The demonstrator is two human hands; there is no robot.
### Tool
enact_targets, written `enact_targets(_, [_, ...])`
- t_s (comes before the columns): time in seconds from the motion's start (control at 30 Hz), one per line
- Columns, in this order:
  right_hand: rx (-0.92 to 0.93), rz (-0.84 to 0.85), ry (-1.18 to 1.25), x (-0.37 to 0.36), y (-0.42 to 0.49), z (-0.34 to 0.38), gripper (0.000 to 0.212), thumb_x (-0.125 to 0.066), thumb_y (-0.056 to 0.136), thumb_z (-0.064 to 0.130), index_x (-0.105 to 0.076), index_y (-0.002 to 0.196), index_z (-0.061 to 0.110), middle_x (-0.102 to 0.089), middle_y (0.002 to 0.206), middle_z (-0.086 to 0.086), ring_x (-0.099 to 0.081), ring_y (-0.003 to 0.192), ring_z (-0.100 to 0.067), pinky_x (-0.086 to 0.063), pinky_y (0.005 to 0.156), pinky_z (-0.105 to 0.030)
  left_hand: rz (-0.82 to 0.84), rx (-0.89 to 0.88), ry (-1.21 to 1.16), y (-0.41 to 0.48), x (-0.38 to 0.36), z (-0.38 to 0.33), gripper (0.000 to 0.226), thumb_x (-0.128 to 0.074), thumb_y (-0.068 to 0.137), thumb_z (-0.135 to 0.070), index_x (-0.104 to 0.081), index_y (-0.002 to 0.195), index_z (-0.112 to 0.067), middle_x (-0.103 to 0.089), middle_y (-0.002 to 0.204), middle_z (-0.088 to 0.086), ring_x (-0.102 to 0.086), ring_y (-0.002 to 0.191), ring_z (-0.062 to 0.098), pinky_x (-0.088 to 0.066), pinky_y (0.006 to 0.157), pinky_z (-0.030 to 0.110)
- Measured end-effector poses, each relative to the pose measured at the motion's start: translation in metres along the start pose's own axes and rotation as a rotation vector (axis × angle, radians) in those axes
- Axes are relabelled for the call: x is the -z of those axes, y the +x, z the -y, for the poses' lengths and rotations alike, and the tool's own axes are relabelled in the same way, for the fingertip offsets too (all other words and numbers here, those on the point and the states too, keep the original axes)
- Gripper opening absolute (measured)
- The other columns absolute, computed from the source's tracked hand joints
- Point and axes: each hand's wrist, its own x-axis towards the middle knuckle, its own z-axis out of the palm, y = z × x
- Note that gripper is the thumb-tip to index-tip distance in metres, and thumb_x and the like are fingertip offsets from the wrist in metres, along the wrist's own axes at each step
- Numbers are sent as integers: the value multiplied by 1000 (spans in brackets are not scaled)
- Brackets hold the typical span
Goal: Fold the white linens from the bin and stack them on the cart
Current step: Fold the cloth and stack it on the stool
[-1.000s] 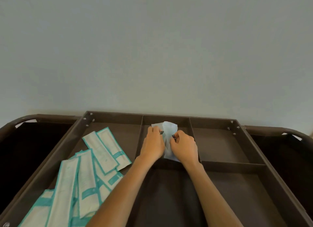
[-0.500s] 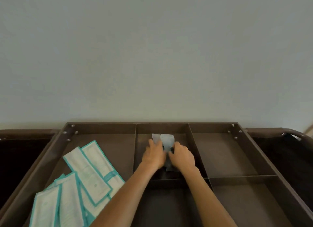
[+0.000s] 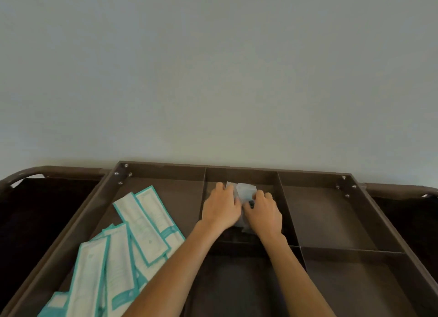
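Note:
A small pale, translucent white packet (image 3: 244,191) sits in the middle back compartment of the brown cart tray (image 3: 239,168). My left hand (image 3: 221,206) grips its left side and my right hand (image 3: 264,212) grips its right side, fingers curled over it. Most of the packet is hidden under my hands. A small dark item shows between my right fingers. No bin or large linens appear in view.
Several long white packets with teal borders (image 3: 142,224) lie fanned in the left compartment. The right back compartment (image 3: 324,212) and front compartments hold nothing. Dark bags hang at both cart ends (image 3: 35,210). A plain wall stands right behind the cart.
The packet has gone lower and flatter in the middle compartment under both hands. The camera view has shifted slightly, the cart sitting a bit lower and the teal packets moving in frame.

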Motion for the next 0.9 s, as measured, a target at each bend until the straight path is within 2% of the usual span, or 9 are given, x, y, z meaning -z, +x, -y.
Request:
enact_targets(0.13, [83, -77, 26, -1, -11, 12, 27, -54, 94, 33, -52, 116, 17, -48, 119, -2, -47, 99, -10, -44, 76, -21, -99, 19, -20, -24, 23, 11, 21, -43, 99, -25, -54, 113, -15, -55, 115, 3, -55, 100, 19, -40, 78, 28])
enact_targets(0.23, [148, -92, 80, -3, -23, 32, 27, -55, 94, 30, -52, 118, 17, -49, 122, 0, -49, 102, -10, -44, 78, -22, -143, 73, 0, -42, 38, 29, 19, -44, 98, -24, -55, 111, -15, -55, 112, 4, -56, 100, 22, -40, 79, 30])
enact_targets(0.37, [250, -49, 148, -6, -37, 72, 18, -54, 93, 27, -55, 108, 19, -55, 105, 3, -54, 92, -11, -49, 78, -28, -150, 204, 13, -57, 57, 66, 15, -45, 96, -22, -55, 105, -15, -57, 110, 6, -58, 102, 27, -48, 86, 38])
enact_targets(0.5, [419, 34, 147, -23, -47, 112, 9, -52, 92, 18, -59, 96, 14, -59, 92, -1, -53, 82, -16, -37, 70, -25, -56, 308, 86, -69, 69, 106, 17, -44, 94, -19, -53, 106, -12, -56, 115, 11, -55, 107, 32, -44, 87, 38])
enact_targets(0.57, [437, 129, 124, -37, -53, 130, 14, -49, 92, 17, -61, 97, 13, -61, 97, -3, -53, 84, -17, -37, 70, -26, 11, 357, 132, -73, 73, 128, 24, -44, 94, -21, -51, 115, -11, -50, 123, 12, -52, 115, 33, -42, 90, 39])
enact_targets(0.63, [421, 239, 96, -53, -58, 144, 20, -48, 93, 19, -62, 106, 12, -59, 109, -5, -55, 95, -19, -38, 75, -27, 66, 412, 209, -75, 76, 148, 33, -44, 95, -24, -47, 126, -13, -43, 132, 12, -43, 123, 31, -39, 96, 41])
enact_targets(0.7, [436, 335, 31, -72, -61, 151, 34, -50, 94, 22, -56, 126, 13, -53, 128, -7, -51, 114, -21, -40, 90, -29, 85, 437, 308, -76, 79, 166, 39, -44, 96, -29, -42, 132, -16, -39, 138, 12, -36, 129, 31, -34, 102, 43])
enact_targets(0.77, [424, 422, -41, -87, -67, 155, 47, -51, 95, 27, -44, 140, 15, -42, 141, -7, -40, 128, -24, -35, 105, -33, 91, 406, 362, -77, 82, 179, 39, -44, 96, -31, -41, 132, -18, -38, 139, 11, -33, 130, 31, -31, 104, 45])
enact_targets(0.9, [417, 422, -224, -100, -77, 158, 48, -50, 94, 35, -43, 139, 20, -34, 144, -7, -34, 130, -27, -33, 107, -39, 76, 273, 384, -77, 79, 195, 41, -43, 95, -28, -40, 135, -21, -36, 142, 7, -32, 130, 29, -29, 103, 44])
